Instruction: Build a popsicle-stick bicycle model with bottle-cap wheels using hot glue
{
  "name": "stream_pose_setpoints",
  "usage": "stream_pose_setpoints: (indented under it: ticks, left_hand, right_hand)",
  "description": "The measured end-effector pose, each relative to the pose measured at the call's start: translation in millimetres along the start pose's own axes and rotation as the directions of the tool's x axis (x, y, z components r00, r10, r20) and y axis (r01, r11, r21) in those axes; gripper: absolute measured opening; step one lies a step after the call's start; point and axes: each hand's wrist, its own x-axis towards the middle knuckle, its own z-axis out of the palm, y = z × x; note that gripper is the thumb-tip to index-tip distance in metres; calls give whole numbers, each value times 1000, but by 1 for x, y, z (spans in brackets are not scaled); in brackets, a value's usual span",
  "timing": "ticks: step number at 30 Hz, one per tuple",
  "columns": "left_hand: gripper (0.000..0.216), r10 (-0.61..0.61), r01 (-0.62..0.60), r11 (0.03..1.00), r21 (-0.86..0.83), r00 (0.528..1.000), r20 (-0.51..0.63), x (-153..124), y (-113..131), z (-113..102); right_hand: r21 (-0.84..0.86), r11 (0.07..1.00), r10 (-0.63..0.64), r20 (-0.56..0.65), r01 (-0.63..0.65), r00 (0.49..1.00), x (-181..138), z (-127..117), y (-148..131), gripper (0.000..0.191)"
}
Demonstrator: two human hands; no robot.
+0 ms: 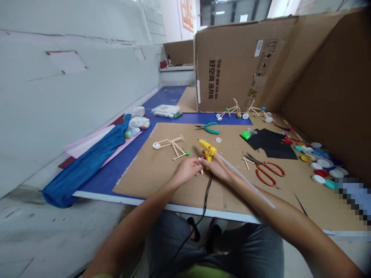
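Note:
My right hand [218, 166] is closed around the handle of a yellow hot glue gun [208, 148], its nozzle pointing up and to the left. A clear glue stick [246, 180] sticks out of its back and lies along my forearm. Close beside it, my left hand [189, 167] pinches a short pale wooden stick [202, 172]; my right fingertips are near or touching it, I cannot tell which. Left of the hands lies a small frame of wooden sticks [174, 146] with a white cap [156, 145] and a green piece [188, 153].
Cardboard [145, 170] covers the table. Pliers [210, 128] lie beyond the glue gun, orange-handled scissors [266, 170] to the right. Bottle caps [321, 164] crowd the right side near black sheets [272, 144]. Two stick models [230, 110] stand before a large box [237, 65]. A black cord [207, 193] hangs over the edge.

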Motion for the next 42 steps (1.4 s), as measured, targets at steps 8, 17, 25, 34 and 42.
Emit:
stream_pose_setpoints:
  ticks: [8,17,25,34,42]
  left_hand:
    - [18,-31,21,998,55,978,205,-1,13,-17]
    - [21,-43,34,999,33,953,300,3,18,-31]
    - [8,253,-274,949,157,957,143,-9,7,-42]
    - [21,68,-44,987,-155,986,154,-8,3,-27]
    - [20,30,21,969,-247,979,201,-8,2,-25]
  right_hand:
    - [99,994,42,-14,-40,999,3,-2,3,28]
    - [81,993,86,-25,-83,996,13,7,-4,32]
    - [219,953,227,-49,-211,973,8,5,-9,47]
    - [280,931,250,-21,-234,968,0,8,-13,52]
    - [275,933,241,-3,-231,970,-2,9,-10,52]
